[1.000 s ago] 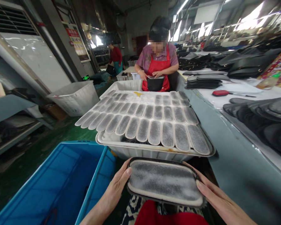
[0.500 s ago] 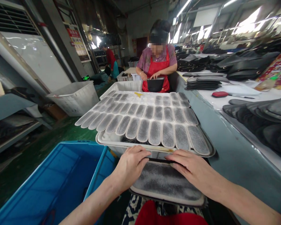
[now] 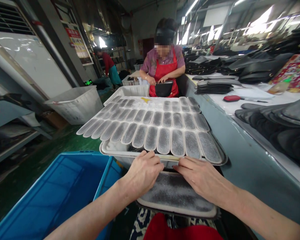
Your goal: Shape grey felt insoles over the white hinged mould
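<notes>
On my lap lies a dark grey, rounded bag panel (image 3: 180, 193) with a pale border and a black edge. My left hand (image 3: 143, 175) is closed on its far edge, fingers curled over and thumb pressed against them. Along that same edge, a short gap to the right, my right hand (image 3: 197, 176) pinches with fingertips and thumb. Both hands cover much of the far edge, so the seam under the fingers is hidden. Just beyond my hands, rows of similar small oval grey pieces (image 3: 163, 140) with pale borders overlap on top of a white bin (image 3: 120, 153).
A blue crate (image 3: 65, 186) stands at my left, and a grey-white bin (image 3: 75, 103) farther back. To the right, a bench (image 3: 240, 160) bears black stacked pieces (image 3: 212, 87) and a red-handled tool (image 3: 232, 98). Opposite, a person in a red apron (image 3: 165, 68) handles a black bag (image 3: 164, 89).
My hands have come slightly closer together along the panel's far edge, and the left fingers are more curled. The view has shifted a little. The distant person in red now leans forward.
</notes>
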{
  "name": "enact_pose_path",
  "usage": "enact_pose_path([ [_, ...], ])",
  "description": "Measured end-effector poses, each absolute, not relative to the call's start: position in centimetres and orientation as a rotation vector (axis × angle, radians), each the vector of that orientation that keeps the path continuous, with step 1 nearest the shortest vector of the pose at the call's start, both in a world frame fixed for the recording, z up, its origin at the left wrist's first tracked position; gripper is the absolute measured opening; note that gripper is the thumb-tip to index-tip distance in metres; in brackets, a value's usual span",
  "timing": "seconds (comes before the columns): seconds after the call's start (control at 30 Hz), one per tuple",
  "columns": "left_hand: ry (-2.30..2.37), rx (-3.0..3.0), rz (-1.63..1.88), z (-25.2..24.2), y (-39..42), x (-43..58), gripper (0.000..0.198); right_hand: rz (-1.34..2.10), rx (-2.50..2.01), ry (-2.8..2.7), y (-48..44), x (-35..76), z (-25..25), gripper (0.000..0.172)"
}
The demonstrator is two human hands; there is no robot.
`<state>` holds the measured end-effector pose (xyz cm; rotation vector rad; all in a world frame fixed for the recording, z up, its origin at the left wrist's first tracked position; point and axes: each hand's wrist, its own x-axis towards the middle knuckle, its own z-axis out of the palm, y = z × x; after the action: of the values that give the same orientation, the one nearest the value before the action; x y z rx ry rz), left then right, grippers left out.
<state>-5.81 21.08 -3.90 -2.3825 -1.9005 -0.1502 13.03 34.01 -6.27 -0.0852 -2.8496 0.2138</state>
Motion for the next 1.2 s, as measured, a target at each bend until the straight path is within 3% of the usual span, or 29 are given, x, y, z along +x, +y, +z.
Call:
enact_pose_path([
  [0.23,-1.925,-2.430,-0.256,-5.0,20.3,-6.3,0.020,0.236,-0.088,-2.810,33.4,13.8,-6.4,0.034],
  [0.37,-2.014,-2.395,-0.625,-4.6,18.8,-5.6,0.027,0.239,-0.175,-2.706,32.2,15.2,-5.9,0.039],
  [0.5,-2.102,-2.379,-0.980,-5.2,15.9,-3.4,0.010,0.498,-0.296,-2.712,29.4,17.1,-5.7,0.019],
  [0.57,-2.114,-2.363,-1.025,-6.0,14.7,-2.3,0.013,0.490,-0.291,-2.702,28.0,17.7,-6.2,0.008],
  [0.6,-2.087,-2.340,-1.044,-6.4,14.4,-1.8,0.016,0.451,-0.283,-2.680,27.5,17.8,-6.5,0.010],
  [0.73,-1.986,-2.311,-0.959,-7.5,14.0,-0.7,0.017,0.332,-0.236,-2.606,26.6,17.7,-7.9,0.041],
  [0.8,-1.981,-2.300,-0.878,-7.7,14.0,-0.5,0.013,0.297,-0.240,-2.589,26.5,17.7,-8.3,0.046],
  [0.93,-2.002,-2.266,-0.893,-8.1,14.0,-0.3,0.018,0.315,-0.284,-2.575,26.5,17.7,-8.2,0.042],
  [1.1,-2.131,-2.248,-0.891,-7.8,13.9,0.0,0.015,0.592,-0.390,-2.632,26.6,17.4,-7.7,0.021],
  [1.2,-2.224,-2.208,-0.825,-7.7,14.0,0.3,0.017,0.543,-0.454,-2.594,26.4,17.1,-8.1,0.018],
])
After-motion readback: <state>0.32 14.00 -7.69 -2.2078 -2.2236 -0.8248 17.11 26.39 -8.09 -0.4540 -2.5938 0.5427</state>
